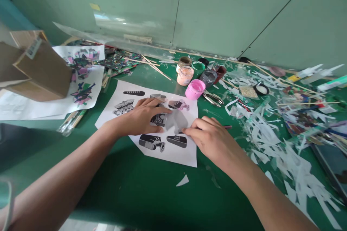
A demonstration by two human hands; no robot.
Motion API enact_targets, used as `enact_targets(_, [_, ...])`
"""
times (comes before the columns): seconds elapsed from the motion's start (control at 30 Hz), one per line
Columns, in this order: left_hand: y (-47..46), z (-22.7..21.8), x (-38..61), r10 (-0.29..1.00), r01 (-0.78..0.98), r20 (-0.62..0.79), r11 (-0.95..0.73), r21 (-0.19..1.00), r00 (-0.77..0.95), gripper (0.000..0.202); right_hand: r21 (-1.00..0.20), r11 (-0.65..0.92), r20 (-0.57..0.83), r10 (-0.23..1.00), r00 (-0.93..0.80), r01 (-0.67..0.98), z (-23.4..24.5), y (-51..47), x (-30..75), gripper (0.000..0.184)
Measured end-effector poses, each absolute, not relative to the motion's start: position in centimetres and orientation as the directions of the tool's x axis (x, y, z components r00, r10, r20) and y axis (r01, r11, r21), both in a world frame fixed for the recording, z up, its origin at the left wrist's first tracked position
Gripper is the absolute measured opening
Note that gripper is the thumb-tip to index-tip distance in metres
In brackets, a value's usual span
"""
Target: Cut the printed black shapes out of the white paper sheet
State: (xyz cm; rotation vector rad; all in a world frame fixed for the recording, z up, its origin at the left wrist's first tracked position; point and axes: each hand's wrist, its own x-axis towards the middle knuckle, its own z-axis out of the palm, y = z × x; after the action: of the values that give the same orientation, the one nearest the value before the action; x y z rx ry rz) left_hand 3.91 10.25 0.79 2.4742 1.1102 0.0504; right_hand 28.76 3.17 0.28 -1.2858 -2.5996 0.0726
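While left hand point(141, 117) presses printed sheet point(151, 126) flat, right hand point(213, 137) pinches tool beside it

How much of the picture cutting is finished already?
Done: many white paper scraps lie on the green table, and coloured sheets sit at the left. In hand: the left hand presses the printed sheet; the right hand works a grey piece. Left: the black figures there look uncut.
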Motion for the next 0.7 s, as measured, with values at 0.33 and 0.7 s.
enact_targets(0.33, [10.4, 0.8, 4.0, 0.734, 0.730, -0.163, -0.571, 0.376, 0.659, 0.059, -0.193, 0.490, 0.054, 0.871, -0.489, 0.850, 1.4, 2.2, 29.7, 0.027])
enact_targets(0.7, [10.5, 0.9, 4.0, 0.729, 0.727, -0.171, -0.573, 0.377, 0.663, 0.059, -0.259, 0.463, 0.018, 0.880, -0.475, 0.847, 2.4, 1.1, 33.2, 0.028])
